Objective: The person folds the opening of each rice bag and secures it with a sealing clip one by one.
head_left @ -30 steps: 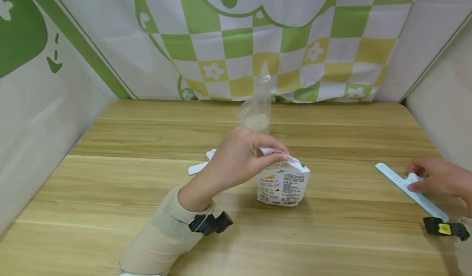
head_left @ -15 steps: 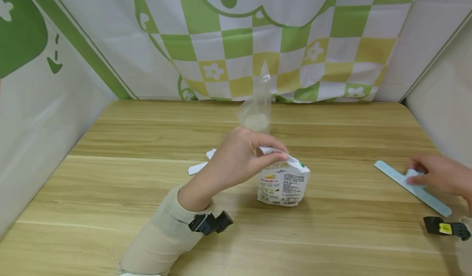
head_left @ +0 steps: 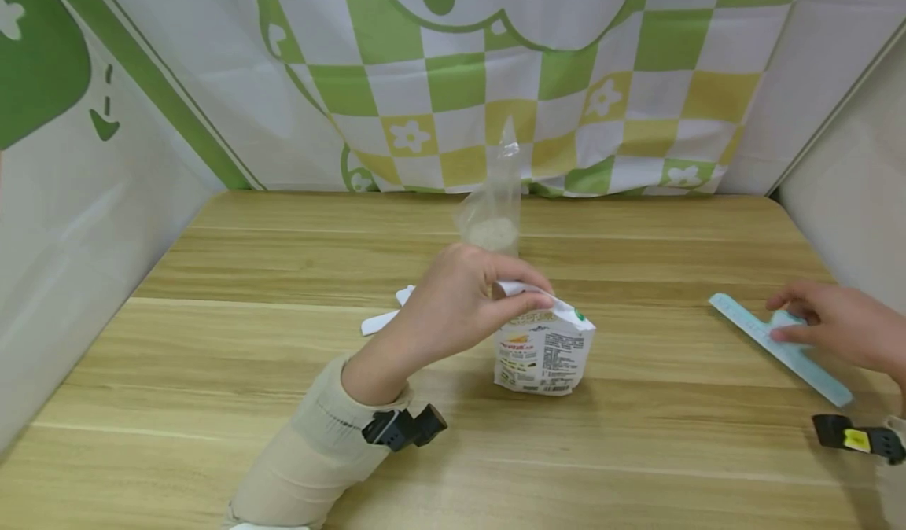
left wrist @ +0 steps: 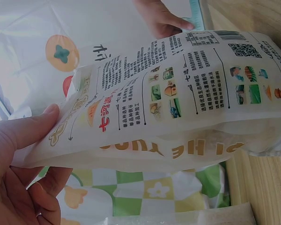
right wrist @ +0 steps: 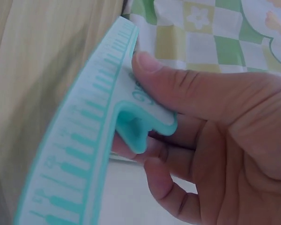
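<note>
In the head view my left hand [head_left: 453,310] pinches the folded top of a white printed food bag [head_left: 543,357], which stands on the table. The left wrist view shows the bag [left wrist: 178,93] sideways, its top edge between thumb and fingers. Over at the right, my right hand [head_left: 845,325] holds a long light-blue bag clip [head_left: 793,361] by its handle. Seen from the right wrist, the thumb presses one side of the clip's handle [right wrist: 145,101] and fingers lie behind it. Part of the clip's bar [right wrist: 75,150] runs out of that view.
Behind the left hand stands a clear plastic bag [head_left: 493,227] with pale contents and a pointed top. A white object [head_left: 378,323], partly hidden by the left wrist, lies on the wooden table [head_left: 283,404]. A checkered cloth [head_left: 510,82] hangs along the back edge.
My right hand has shifted the bag clip a little to the left and farther from me, and its angle has changed slightly. The left hand and the food bag have stayed put.
</note>
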The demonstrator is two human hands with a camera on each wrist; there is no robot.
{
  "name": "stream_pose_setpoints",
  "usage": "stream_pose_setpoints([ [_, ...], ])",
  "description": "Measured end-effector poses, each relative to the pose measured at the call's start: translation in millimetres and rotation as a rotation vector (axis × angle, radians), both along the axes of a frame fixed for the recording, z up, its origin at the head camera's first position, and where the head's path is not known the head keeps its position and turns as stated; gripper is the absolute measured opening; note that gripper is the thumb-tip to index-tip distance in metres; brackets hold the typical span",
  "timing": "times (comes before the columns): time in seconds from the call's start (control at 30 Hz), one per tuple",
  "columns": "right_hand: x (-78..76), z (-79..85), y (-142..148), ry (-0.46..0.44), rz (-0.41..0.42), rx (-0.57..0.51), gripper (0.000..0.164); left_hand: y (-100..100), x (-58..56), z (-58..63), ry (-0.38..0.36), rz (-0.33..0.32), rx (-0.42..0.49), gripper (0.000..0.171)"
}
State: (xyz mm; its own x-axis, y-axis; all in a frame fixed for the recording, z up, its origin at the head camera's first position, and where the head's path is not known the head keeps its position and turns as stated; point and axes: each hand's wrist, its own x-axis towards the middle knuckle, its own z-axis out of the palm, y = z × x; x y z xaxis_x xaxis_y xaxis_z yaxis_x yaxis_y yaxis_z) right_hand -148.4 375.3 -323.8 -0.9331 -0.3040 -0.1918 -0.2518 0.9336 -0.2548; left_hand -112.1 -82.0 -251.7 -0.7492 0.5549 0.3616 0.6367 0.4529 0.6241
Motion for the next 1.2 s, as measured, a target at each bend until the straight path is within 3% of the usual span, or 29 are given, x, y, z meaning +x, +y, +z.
stream_pose_setpoints([
  [0.33, 5.2, 9.3, -19, 0.066, 0.007, -0.012, 0.035, 0, 0.0, -0.8, 0.013, -0.003, 0.004, 0.008],
  [0.57, 9.5, 14.0, -28, 0.077, 0.008, -0.070, 0.044, 0, 0.1, -1.0, 0.013, 0.002, 0.002, 0.008],
  [0.77, 15.9, 19.7, -41, 0.160, 0.042, -0.086, 0.040, 0, -0.4, -0.7, 0.012, 0.001, 0.000, 0.009],
  [0.97, 23.0, 23.6, -54, 0.242, 0.090, -0.188, 0.029, 1, -0.9, -0.7, 0.004, -0.001, -0.001, 0.009],
  [1.2, 28.4, 26.0, -66, 0.306, 0.107, -0.227, 0.030, 1, -0.7, 0.0, 0.001, 0.004, -0.003, 0.009],
])
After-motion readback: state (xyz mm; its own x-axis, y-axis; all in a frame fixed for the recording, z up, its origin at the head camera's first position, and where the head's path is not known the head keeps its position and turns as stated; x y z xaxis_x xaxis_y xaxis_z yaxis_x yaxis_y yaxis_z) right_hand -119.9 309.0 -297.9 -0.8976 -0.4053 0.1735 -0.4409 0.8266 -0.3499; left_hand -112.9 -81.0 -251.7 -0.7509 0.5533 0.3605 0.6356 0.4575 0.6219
